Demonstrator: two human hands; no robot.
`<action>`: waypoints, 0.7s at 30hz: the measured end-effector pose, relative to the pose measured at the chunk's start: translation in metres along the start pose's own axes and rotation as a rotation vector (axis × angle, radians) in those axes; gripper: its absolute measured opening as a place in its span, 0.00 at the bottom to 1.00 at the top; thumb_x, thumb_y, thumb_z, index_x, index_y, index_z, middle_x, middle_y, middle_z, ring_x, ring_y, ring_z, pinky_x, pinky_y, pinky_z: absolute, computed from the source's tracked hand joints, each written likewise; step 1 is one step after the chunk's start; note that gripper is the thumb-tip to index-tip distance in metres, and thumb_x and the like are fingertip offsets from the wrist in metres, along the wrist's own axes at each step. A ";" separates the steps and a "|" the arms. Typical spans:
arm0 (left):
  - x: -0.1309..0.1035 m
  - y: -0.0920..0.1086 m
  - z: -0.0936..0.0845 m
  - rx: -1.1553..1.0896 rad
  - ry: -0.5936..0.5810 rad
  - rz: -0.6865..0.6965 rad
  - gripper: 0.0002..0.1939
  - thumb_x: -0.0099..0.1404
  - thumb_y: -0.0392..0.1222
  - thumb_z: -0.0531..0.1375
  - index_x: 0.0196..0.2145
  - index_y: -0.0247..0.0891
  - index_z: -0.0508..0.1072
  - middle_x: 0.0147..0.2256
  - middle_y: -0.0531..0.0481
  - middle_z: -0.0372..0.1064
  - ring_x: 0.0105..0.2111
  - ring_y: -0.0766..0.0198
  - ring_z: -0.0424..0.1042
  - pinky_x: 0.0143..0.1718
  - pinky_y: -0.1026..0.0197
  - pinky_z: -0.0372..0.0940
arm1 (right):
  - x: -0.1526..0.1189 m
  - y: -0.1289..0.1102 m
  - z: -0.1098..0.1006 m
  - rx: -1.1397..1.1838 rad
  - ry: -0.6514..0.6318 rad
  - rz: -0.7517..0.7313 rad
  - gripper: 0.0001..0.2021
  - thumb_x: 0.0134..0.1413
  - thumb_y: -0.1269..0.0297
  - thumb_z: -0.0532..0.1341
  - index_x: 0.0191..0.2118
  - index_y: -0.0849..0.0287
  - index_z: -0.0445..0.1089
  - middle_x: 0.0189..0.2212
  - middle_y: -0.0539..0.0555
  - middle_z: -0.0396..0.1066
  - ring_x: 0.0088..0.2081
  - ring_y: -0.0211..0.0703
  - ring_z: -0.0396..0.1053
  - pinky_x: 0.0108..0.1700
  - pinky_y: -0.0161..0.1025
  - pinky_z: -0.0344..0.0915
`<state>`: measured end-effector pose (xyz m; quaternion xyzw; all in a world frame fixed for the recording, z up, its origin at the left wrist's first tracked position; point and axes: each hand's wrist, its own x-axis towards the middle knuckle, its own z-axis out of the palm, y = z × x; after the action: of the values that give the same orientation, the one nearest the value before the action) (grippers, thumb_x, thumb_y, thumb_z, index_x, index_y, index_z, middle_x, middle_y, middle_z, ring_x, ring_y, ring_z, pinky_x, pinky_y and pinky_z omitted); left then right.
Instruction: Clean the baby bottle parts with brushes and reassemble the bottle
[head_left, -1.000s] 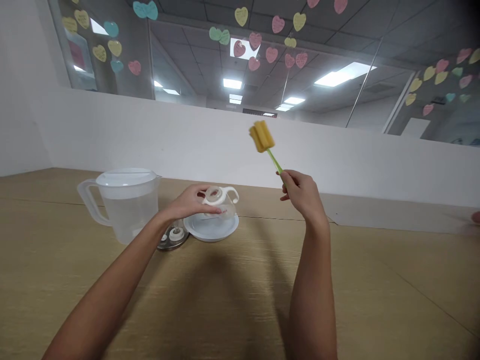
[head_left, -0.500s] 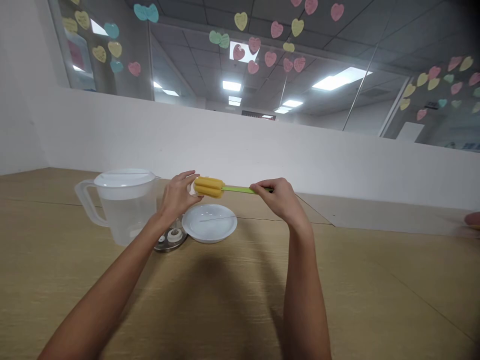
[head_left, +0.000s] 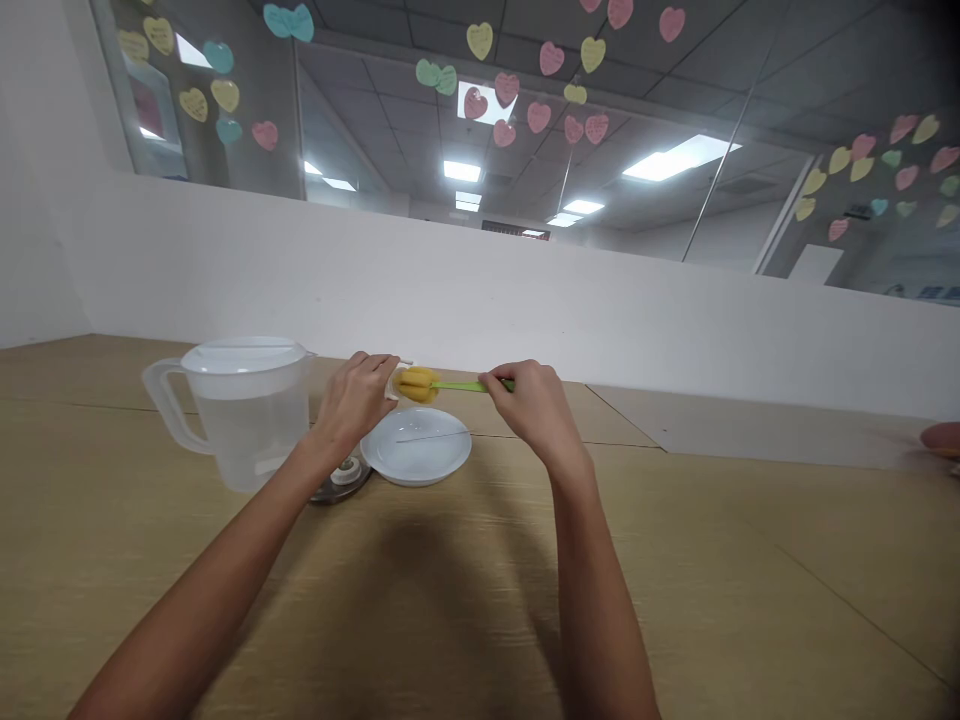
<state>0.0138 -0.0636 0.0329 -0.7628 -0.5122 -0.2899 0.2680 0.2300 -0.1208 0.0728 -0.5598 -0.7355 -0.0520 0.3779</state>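
Observation:
My right hand [head_left: 525, 400] pinches the green handle of a bottle brush with a yellow sponge head [head_left: 418, 385]. The brush lies nearly level, its head pointing left into the mouth of a pale bottle [head_left: 391, 384]. Around that bottle my left hand [head_left: 356, 395] is closed, hiding most of its body. Part of the sponge still shows outside the rim. Below the hands, a white bowl [head_left: 416, 470] rests on the table. Beside it, a round metal tray [head_left: 330, 495] holds a small white ring-shaped part [head_left: 346, 471], partly covered by my left forearm.
A lidded clear pitcher [head_left: 247, 425] holding clear liquid stands left of the tray. The wooden table [head_left: 465, 600] meets a low white wall [head_left: 450, 280] with glass above it, dotted with heart-shaped notes. A blurred part of another person's hand [head_left: 941, 438] appears at the right edge.
My right hand has moved left, pushing the sponge head deeper into the bottle, so less yellow shows. My left hand keeps its hold on the bottle.

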 end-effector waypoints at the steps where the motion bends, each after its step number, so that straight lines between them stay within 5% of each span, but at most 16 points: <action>1: 0.000 0.001 0.000 0.007 0.003 0.003 0.19 0.55 0.33 0.56 0.46 0.38 0.68 0.45 0.43 0.70 0.44 0.47 0.65 0.41 0.52 0.60 | 0.000 -0.002 0.002 -0.012 0.001 -0.017 0.16 0.56 0.64 0.51 0.22 0.59 0.71 0.17 0.52 0.64 0.22 0.36 0.56 0.26 0.35 0.47; 21: 0.002 0.011 -0.004 -0.016 -0.034 -0.006 0.18 0.57 0.37 0.56 0.46 0.41 0.69 0.44 0.46 0.71 0.44 0.50 0.66 0.38 0.55 0.62 | 0.010 -0.017 0.046 -0.076 -0.063 -0.157 0.17 0.61 0.65 0.48 0.34 0.60 0.73 0.31 0.56 0.75 0.30 0.40 0.68 0.31 0.34 0.51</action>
<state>0.0240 -0.0683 0.0360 -0.7681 -0.5167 -0.2818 0.2523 0.1913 -0.0962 0.0522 -0.5156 -0.7863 -0.0918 0.3278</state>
